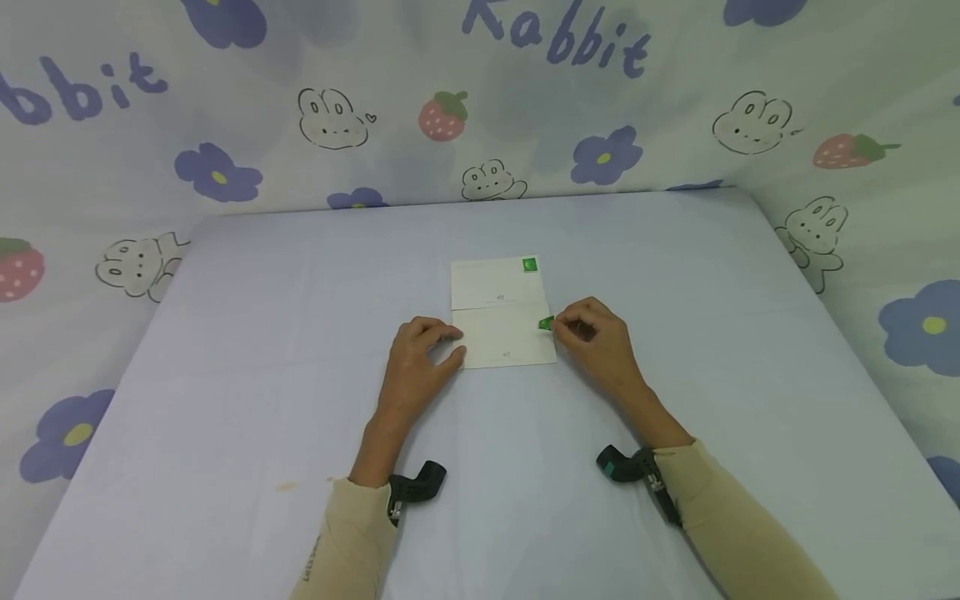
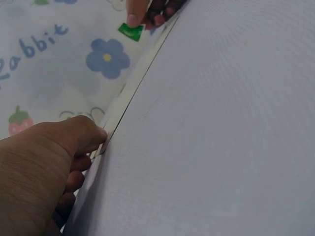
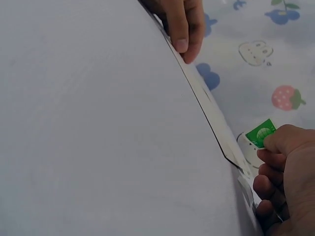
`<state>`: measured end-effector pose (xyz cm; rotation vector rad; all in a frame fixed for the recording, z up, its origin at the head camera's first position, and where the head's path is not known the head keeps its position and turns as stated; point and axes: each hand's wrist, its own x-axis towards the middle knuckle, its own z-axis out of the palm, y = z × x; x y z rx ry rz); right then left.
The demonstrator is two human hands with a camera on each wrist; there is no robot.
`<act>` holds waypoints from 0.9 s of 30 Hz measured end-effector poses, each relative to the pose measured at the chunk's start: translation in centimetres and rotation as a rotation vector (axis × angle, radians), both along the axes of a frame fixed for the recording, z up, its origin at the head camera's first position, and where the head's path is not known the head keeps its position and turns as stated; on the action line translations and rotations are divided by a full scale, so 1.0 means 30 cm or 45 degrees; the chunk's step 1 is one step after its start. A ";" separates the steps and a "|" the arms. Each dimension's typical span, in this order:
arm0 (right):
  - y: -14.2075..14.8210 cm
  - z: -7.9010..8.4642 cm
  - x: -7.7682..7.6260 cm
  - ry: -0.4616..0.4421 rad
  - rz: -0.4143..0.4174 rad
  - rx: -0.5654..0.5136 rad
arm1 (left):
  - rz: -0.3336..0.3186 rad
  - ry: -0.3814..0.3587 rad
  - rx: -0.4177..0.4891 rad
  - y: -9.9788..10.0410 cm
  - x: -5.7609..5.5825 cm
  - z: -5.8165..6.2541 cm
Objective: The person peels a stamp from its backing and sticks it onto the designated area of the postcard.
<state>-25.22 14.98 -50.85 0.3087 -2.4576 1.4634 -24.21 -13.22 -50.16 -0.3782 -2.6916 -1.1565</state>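
Observation:
Two white paper panels, like envelopes, lie one above the other; the far panel (image 1: 491, 282) and near panel (image 1: 501, 335) meet along a thin line. A small green stamp (image 1: 529, 264) sits in the far panel's upper right corner. My right hand (image 1: 602, 340) pinches another green stamp (image 3: 260, 133), with a pale design, between thumb and forefinger over the near panel's upper right corner. At that panel's left edge my left hand (image 1: 417, 360) rests, thumb and forefinger spread apart with tips touching the paper.
A white cloth covers the table (image 1: 285, 358). Behind and beside it hangs a curtain (image 1: 397, 125) printed with rabbits, strawberries and blue flowers. Dark camera mounts (image 1: 420, 483) are strapped at both wrists, above the tabletop.

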 end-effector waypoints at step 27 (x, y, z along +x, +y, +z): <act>-0.016 0.001 -0.060 -0.131 -0.021 0.125 | 0.002 0.036 -0.007 0.002 -0.005 -0.005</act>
